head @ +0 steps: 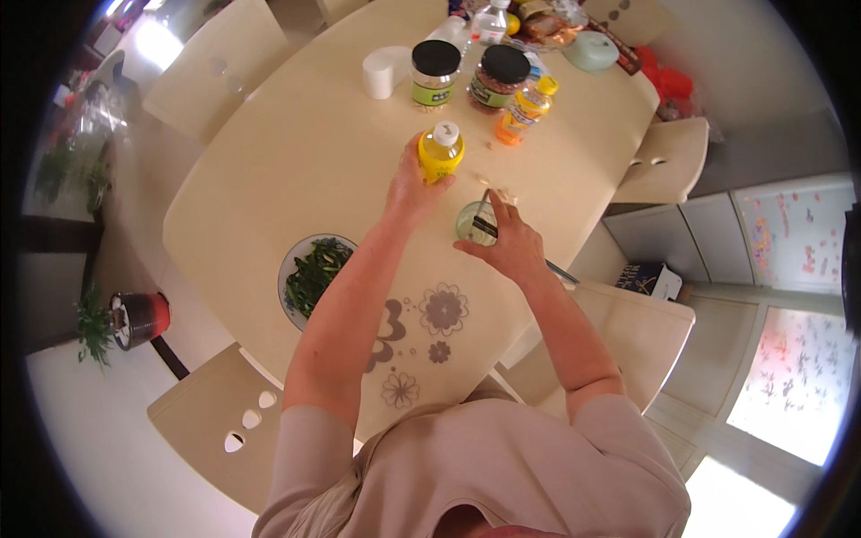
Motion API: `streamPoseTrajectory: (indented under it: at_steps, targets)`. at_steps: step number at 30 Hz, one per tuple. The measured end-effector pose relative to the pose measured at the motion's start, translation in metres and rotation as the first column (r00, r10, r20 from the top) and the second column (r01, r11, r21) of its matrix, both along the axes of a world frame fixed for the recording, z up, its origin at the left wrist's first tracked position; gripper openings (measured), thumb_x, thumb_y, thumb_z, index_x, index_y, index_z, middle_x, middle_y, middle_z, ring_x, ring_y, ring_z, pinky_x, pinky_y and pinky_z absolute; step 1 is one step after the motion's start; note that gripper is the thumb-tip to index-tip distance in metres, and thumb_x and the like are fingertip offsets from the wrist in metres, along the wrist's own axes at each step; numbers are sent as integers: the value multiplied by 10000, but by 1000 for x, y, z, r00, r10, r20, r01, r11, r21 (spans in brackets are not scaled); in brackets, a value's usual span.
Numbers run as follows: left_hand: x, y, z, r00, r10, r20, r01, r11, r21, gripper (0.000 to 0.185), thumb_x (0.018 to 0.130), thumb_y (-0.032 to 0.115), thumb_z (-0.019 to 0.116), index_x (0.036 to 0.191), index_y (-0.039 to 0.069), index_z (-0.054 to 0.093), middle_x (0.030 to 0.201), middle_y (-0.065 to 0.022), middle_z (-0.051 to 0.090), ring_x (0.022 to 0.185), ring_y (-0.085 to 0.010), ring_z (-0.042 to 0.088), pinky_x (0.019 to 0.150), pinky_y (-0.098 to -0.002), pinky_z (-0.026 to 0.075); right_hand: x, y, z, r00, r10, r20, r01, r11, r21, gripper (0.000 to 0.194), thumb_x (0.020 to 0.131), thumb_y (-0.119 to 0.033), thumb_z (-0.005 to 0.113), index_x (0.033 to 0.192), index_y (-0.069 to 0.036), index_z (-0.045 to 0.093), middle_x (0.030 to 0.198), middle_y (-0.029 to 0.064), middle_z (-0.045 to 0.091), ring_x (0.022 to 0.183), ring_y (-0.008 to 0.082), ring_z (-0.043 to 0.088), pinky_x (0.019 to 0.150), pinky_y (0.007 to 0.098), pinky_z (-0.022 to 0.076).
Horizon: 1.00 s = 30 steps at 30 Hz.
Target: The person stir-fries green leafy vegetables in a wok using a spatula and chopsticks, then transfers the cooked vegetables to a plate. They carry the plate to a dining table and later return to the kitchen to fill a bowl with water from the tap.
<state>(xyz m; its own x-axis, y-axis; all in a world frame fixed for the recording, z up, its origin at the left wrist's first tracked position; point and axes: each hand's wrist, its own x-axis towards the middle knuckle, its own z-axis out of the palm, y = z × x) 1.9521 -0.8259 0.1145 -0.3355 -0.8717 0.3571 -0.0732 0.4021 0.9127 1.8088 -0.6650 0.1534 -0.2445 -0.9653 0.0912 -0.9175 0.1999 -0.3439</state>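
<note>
My left hand [415, 185] holds a yellow-labelled plastic bottle [440, 153] with a white cap, upright over the table. Just to its right, my right hand [509, 237] spans a small glass bowl [465, 222], thumb at the near rim and index finger at the far rim. Whether it grips the glass does not show. A thin grey utensil handle [481, 203] slants up out of the bowl. Dark chopsticks [562, 272] run beneath my right hand, their other ends over the bowl. Left of my left forearm, which partly covers it, a plate [285, 296] carries cooked leafy greens [313, 272].
Beyond my hands stand two black-lidded jars [434, 77] [496, 81], an orange drink bottle [526, 111], a white paper roll [379, 75] and a clear bottle [489, 25]. Small pale pieces [506, 196] lie near the bowl. Chairs [215, 410] surround the table [269, 161].
</note>
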Motion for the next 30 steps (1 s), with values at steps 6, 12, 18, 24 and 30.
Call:
streamPoseTrajectory:
  at_steps: [6, 12, 18, 24, 30]
  targets:
    - [19, 30, -5, 913, 355, 199, -353, 934, -48, 934, 784, 162, 783, 1536, 74, 237, 1536, -216, 311, 1433, -353, 288, 1187, -449, 242, 18, 88, 6, 952, -31, 304, 169, 881, -442, 588, 842, -381, 729, 1333, -107, 554, 1127, 161, 668, 865, 283, 698, 746, 377, 557]
    - [25, 196, 38, 958, -132, -257, 126, 991, -38, 516, 918, 24, 635, 1399, 52, 452, 1378, -105, 454, 1164, -184, 491, 961, -309, 465, 105, 242, 25, 856, 42, 515, 308, 760, -573, 290, 846, -30, 695, 1132, -72, 691, 813, 130, 692, 690, 196, 689, 659, 299, 542]
    - [43, 297, 35, 514, -831, -213, 840, 437, 321, 244, 930, 56, 643, 1166, -3, 622, 933, -9, 600, 816, -103, 555, 794, -246, 487, 178, 310, 28, 811, -220, 542, 512, 715, -476, 303, 719, 4, 650, 1005, -92, 675, 821, 97, 676, 694, 293, 653, 613, 361, 519]
    - [67, 274, -17, -4, -892, -452, 722, -315, 616, 332, 881, 219, 671, 1113, -15, 630, 954, -29, 632, 889, -132, 621, 810, -268, 512, 243, 284, -12, 664, -668, 336, 733, 492, -471, 278, 798, -188, 719, 1067, -180, 650, 931, 37, 628, 758, 276, 648, 587, 399, 511]
    - [86, 348, -8, -373, -798, -473, 7, -512, 859, 286, 970, 130, 501, 1227, 14, 551, 1140, -53, 599, 1087, -166, 603, 987, -348, 500, 336, 335, -59, 169, -958, 232, 911, 62, -408, 445, 740, -223, 760, 1170, -226, 642, 1044, 14, 588, 765, 231, 666, 603, 374, 540]
